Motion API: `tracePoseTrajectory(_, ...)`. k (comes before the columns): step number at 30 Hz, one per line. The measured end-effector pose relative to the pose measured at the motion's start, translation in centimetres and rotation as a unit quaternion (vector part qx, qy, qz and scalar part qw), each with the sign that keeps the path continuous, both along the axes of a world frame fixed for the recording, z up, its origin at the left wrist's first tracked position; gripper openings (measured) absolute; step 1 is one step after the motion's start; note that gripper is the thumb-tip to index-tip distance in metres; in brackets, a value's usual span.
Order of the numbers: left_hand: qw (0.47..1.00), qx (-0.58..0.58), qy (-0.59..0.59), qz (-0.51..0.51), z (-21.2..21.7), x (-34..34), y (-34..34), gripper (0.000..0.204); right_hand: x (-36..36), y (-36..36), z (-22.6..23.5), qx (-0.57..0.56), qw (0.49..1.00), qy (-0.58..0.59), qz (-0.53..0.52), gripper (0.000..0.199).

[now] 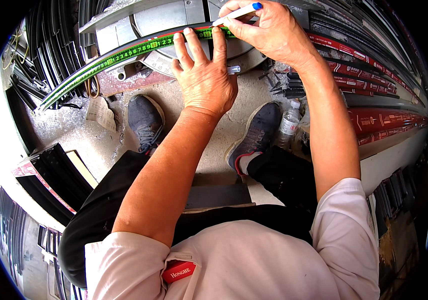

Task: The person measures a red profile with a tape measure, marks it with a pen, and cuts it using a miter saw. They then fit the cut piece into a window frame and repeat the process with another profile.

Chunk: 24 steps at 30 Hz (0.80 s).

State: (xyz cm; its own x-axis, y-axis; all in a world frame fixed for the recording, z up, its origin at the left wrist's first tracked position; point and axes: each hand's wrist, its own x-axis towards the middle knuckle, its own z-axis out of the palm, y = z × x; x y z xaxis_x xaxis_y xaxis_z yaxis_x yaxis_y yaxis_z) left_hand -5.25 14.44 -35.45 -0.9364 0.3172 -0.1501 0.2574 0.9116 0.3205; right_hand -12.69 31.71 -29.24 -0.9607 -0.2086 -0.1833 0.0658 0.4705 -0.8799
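Note:
My left hand [205, 82] lies with its fingers spread, fingertips pressing on a green measuring tape [144, 48]. The tape runs along a long dark profile strip [119, 49] with a red line on it. In my right hand [274, 35] is a white marker [238, 14] with a blue end; its tip is at the strip's edge, just beyond my left index fingertip. A small clear, bluish piece [233, 70] shows beside my left hand; whether the hand holds it I cannot tell. Under the strip is a grey metal machine base with a curved scale [160, 64].
Dark profiles [49, 45] stack at the left; red-wrapped profiles [374, 120] lie at the right. A plastic bottle [289, 122] stands by my right shoe [256, 132]. Near my left shoe [145, 120] lies a paper slip [102, 114]. Black bars [56, 175] stand beside my left knee.

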Motion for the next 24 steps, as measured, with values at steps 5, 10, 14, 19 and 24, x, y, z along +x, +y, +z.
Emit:
tracePoseTrajectory(5,1.0,0.001,0.0,0.001,0.03,0.05,0.05,0.1,0.04,0.07,-0.35,-0.004,1.0,0.006,0.003,0.012)
tracePoseTrajectory(10,1.0,-0.003,-0.002,-0.002,0.1,-0.01,0.06,0.101,0.07,0.12,-0.63,-0.014,1.0,0.01,0.002,0.011)
tracePoseTrajectory(14,1.0,0.005,0.001,-0.001,0.12,0.01,0.02,0.101,0.07,0.09,-0.42,-0.015,1.0,0.006,0.005,0.011)
tracePoseTrajectory(19,1.0,-0.002,-0.002,-0.003,0.12,0.01,-0.02,0.1,-0.03,0.09,-0.23,-0.006,1.0,0.013,0.009,0.012)
tracePoseTrajectory(24,1.0,-0.003,0.002,-0.004,0.09,0.01,0.08,0.099,0.01,0.17,-0.53,-0.025,1.0,0.012,0.004,0.012)
